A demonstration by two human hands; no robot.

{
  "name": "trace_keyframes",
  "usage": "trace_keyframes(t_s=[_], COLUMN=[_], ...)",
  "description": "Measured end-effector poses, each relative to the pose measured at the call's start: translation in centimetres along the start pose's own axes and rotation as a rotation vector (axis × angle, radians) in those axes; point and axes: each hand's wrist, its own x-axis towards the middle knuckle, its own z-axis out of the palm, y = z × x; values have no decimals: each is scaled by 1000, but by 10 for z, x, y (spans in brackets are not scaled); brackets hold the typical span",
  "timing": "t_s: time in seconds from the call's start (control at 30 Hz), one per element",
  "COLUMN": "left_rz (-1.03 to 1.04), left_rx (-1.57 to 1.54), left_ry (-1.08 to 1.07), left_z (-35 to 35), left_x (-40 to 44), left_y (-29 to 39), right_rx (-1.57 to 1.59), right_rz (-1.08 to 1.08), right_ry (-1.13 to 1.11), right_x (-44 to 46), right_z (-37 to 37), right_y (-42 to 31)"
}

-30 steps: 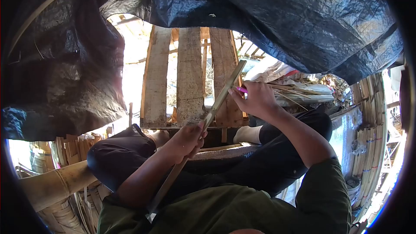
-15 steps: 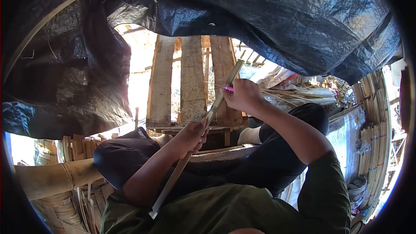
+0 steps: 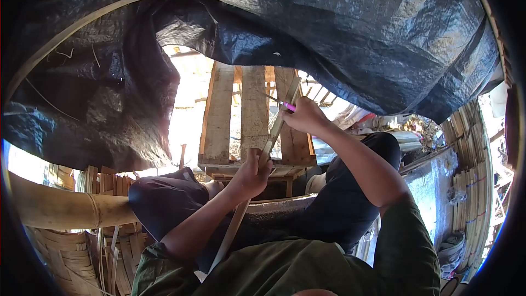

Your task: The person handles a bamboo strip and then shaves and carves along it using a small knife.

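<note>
A long, narrow bamboo strip [image 3: 272, 138] slants from my lap up and away in front of me. Around its middle, my left hand [image 3: 252, 176] is closed, thumb uppermost. Near the strip's far end my right hand [image 3: 305, 116] is wrapped round a small knife [image 3: 290, 106] with a pink handle. The thin blade points left across the strip; whether its edge touches the bamboo I cannot tell. My right fingers are right beside the strip, and the palm hides part of the handle. The strip's lower end runs down against my shirt.
A slatted wooden bench [image 3: 255, 115] stands ahead between my bent knees. Dark tarpaulin [image 3: 350, 33] hangs low overhead and down the left. A thick bamboo pole [image 3: 71, 208] lies by my left knee, with woven baskets [image 3: 66, 252] below. Bundled bamboo slats [image 3: 474, 186] stand at the right.
The camera view has shifted, with the bench appearing lower. My left hand's grip has turned thumb-up on the strip. The right hand still holds the knife, its blade now showing more clearly.
</note>
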Motion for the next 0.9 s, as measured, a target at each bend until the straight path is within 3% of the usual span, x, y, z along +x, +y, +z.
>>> trace_keyframes(t_s=[0.07, 0.23, 0.33, 0.43, 0.5, 0.57, 0.63, 0.67, 0.9], left_rz=[-163, -310, -361, -394, -410, -309, -304, -293, -307], left_rx=[-105, -327, -377, -367, -363, -208, -149, -97, -167], left_ry=[-111, -142, -170, -197, -206, -94, -45, -4, -26], left_z=[-10, -11, -12, -13, -13, -12, -13, -13, -6], left_x=[0, 0, 1, 1, 6, 13, 20, 25, 50], left_y=[16, 6, 11, 22, 31, 42, 51, 56, 70], right_rx=[-17, -33, -161, -226, -228, -141, -94, -43, 31], right_rz=[-11, -41, -75, -155, -174, -209, -192, -177, -138], right_ry=[16, 44, -166, -241, -200, -14, -45, 43, 193], right_x=[2, 0, -5, -1, 4, 18, 13, 15, 4], right_z=[-3, -11, -32, -43, -42, -32, -40, -36, -47], right_y=[-4, -14, -22, -21, -19, -7, -15, -14, -10])
